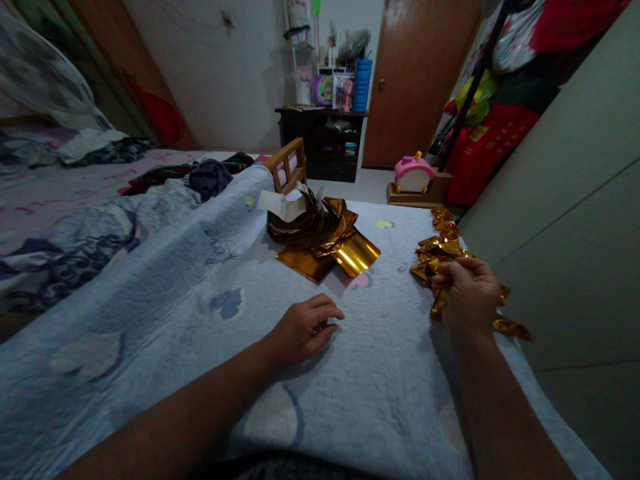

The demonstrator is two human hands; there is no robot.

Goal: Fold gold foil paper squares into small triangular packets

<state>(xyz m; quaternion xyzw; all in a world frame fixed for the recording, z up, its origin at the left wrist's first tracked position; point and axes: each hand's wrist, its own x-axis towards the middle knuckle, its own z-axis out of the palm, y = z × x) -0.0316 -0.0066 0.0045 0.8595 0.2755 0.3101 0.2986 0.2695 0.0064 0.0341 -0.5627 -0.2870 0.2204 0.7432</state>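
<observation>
My left hand [307, 328] rests on the light blue quilted cover [370, 373], its fingers loosely bent and parted with nothing between them. Beyond it lies a loose stack of gold foil paper sheets [356, 252], fanned and curled, with pale backs showing at the top left. At the right edge of the cover my right hand [470, 297] is closed in a pinch, its fingertips on a folded piece of gold foil paper [438, 303]. Several more folded gold foil pieces [443, 245] lie in a row around and behind that hand, which partly hides them.
A bed with crumpled clothes and bedding [165, 207] is on the left. A wooden rail [290, 163] stands behind the stack. Farther back are a dark cabinet [320, 143], a brown door [417, 80] and a pink toy case [414, 175]. A pale panel [565, 220] borders the right side.
</observation>
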